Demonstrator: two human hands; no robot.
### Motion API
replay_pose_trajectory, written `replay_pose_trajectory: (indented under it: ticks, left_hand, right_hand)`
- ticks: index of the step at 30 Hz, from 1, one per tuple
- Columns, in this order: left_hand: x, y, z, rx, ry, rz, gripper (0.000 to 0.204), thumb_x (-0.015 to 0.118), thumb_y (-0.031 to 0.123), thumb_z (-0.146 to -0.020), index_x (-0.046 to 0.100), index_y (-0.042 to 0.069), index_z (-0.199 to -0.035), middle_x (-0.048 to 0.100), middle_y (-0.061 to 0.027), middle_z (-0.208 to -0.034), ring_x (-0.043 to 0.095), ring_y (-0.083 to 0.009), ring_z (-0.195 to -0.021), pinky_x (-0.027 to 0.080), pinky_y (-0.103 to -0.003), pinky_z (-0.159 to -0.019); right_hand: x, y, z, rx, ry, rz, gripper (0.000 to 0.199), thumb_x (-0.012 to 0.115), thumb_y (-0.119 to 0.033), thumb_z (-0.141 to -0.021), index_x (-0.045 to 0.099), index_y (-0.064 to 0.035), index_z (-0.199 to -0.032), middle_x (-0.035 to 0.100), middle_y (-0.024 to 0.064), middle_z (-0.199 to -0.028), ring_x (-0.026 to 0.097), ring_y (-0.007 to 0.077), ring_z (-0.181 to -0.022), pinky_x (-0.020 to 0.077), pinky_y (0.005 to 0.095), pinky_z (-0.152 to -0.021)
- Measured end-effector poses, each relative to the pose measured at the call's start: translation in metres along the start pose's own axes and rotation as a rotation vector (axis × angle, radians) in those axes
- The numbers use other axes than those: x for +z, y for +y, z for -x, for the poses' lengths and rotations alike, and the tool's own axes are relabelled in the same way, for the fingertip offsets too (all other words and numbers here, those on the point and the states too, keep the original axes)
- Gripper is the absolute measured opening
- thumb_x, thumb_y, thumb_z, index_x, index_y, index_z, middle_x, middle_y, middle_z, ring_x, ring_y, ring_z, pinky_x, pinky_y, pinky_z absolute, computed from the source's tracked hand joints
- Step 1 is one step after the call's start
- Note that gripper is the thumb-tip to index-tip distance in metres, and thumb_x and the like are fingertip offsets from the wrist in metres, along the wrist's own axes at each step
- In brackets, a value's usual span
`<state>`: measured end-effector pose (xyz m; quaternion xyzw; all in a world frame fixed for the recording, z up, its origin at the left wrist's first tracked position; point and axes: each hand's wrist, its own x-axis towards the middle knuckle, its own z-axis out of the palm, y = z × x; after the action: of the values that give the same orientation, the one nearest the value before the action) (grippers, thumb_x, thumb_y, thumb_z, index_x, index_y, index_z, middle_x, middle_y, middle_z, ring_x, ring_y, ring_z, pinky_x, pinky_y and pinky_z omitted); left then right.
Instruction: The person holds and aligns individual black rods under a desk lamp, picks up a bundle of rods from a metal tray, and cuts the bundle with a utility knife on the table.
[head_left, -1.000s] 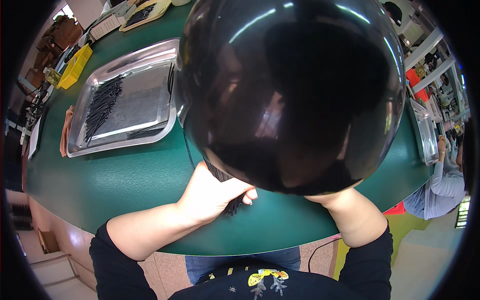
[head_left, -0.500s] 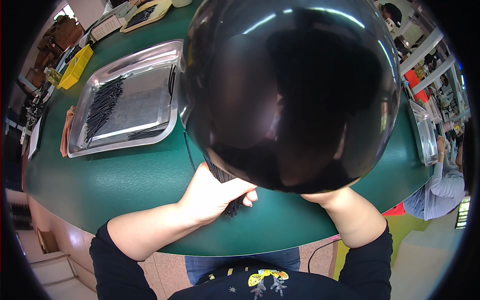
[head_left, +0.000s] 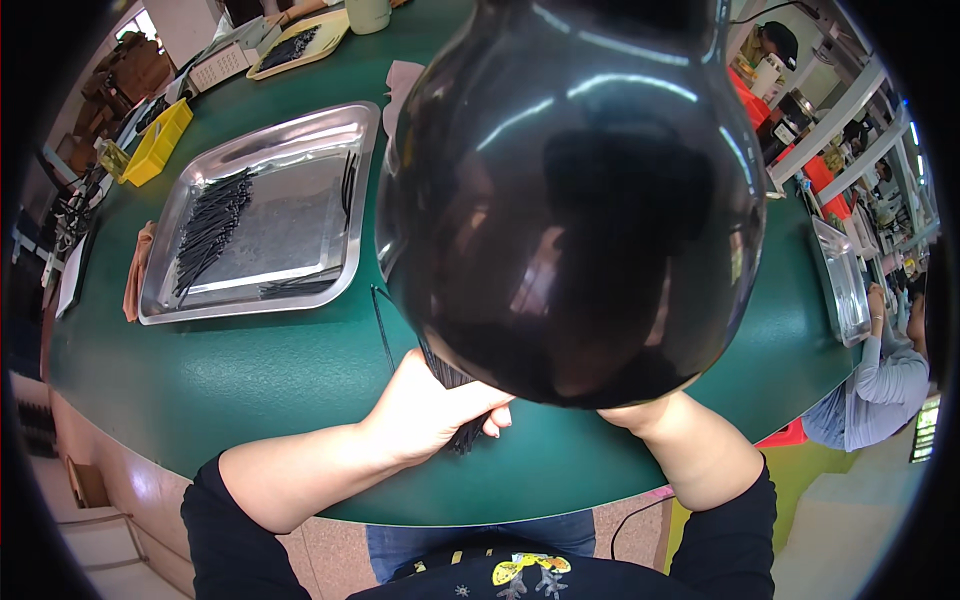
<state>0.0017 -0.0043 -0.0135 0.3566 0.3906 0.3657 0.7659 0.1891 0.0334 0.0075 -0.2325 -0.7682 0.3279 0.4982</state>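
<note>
A bundle of thin black wire-like strands (head_left: 466, 437) is gripped in my left hand (head_left: 420, 408), with the thumb laid across it and loose ends poking out below the fingers. Over the middle of the bench hangs a large glossy black dome (head_left: 570, 240), shaped like a lamp head; it covers the upper part of the bundle. My right hand (head_left: 648, 412) reaches under the dome's lower right edge, and its fingers are hidden there. A stray bent black strand (head_left: 383, 328) lies on the green table just beyond my left hand.
To the left, a shallow metal tray (head_left: 245, 309) holds several groups of black strands. Beyond it are a yellow bin (head_left: 158, 145) and a cream tray (head_left: 335, 40). A brown cloth (head_left: 141, 268) lies beside the metal tray. Another person (head_left: 880, 385) sits at the right, near another metal tray (head_left: 850, 318).
The dome's narrower neck now shows at the top, and the tray and bench sit slightly lower in view. My left hand keeps its grip on the bundle.
</note>
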Motion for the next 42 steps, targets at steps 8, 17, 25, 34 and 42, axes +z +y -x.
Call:
replay_pose_trajectory:
  ticks: [8,17,25,34,42]
  left_hand:
    - [0.002,0.005,0.000,0.013,-0.004,0.062,0.004,0.055,-0.001,-0.075,0.057,-0.005,-0.073,0.057,-0.0106,-0.062,0.057,-0.0145,-0.056,0.047,-0.024,-0.054]
    - [-0.001,0.004,-0.001,0.056,-0.028,0.128,0.009,0.052,-0.002,-0.074,0.058,-0.006,-0.067,0.059,-0.0125,-0.063,0.058,-0.0161,-0.057,0.049,-0.025,-0.057]
    - [0.003,0.005,-0.002,0.162,-0.059,0.051,0.009,0.053,0.000,-0.076,0.059,-0.006,-0.072,0.060,-0.0112,-0.064,0.059,-0.0156,-0.059,0.049,-0.025,-0.058]
    - [-0.001,0.001,-0.003,0.230,-0.048,0.049,0.015,0.052,0.006,-0.081,0.059,-0.006,-0.076,0.062,-0.0157,-0.074,0.062,-0.0186,-0.069,0.051,-0.027,-0.066]
    - [-0.002,0.003,0.001,0.203,-0.147,0.040,0.015,0.051,0.006,-0.082,0.058,-0.007,-0.083,0.062,-0.0151,-0.073,0.062,-0.0180,-0.065,0.051,-0.026,-0.062]
  right_hand:
    - [0.010,-0.006,0.001,0.320,0.160,-0.392,0.008,0.047,0.006,-0.066,0.054,0.0032,-0.067,0.055,0.0054,-0.060,0.050,0.0104,-0.051,0.0387,0.0236,-0.047]
    - [0.011,-0.010,-0.011,0.380,0.038,-0.461,0.047,0.074,0.002,-0.056,0.051,0.0055,-0.097,0.059,0.0092,-0.083,0.057,0.0154,-0.074,0.0473,0.0274,-0.067]
    - [0.009,-0.009,-0.008,0.537,-0.129,-0.586,0.060,0.075,0.005,-0.051,0.047,0.0055,-0.104,0.058,0.0096,-0.089,0.056,0.0155,-0.079,0.0467,0.0256,-0.070]
    - [0.014,-0.007,0.005,0.729,0.054,-1.017,0.043,0.060,0.002,-0.071,0.042,0.0041,-0.110,0.053,0.0124,-0.098,0.052,0.0172,-0.088,0.0438,0.0295,-0.077]
    - [0.023,0.011,0.016,0.437,0.565,-1.060,0.034,0.051,-0.004,-0.080,0.039,0.0018,-0.112,0.051,0.0112,-0.098,0.053,0.0186,-0.081,0.0452,0.0297,-0.067]
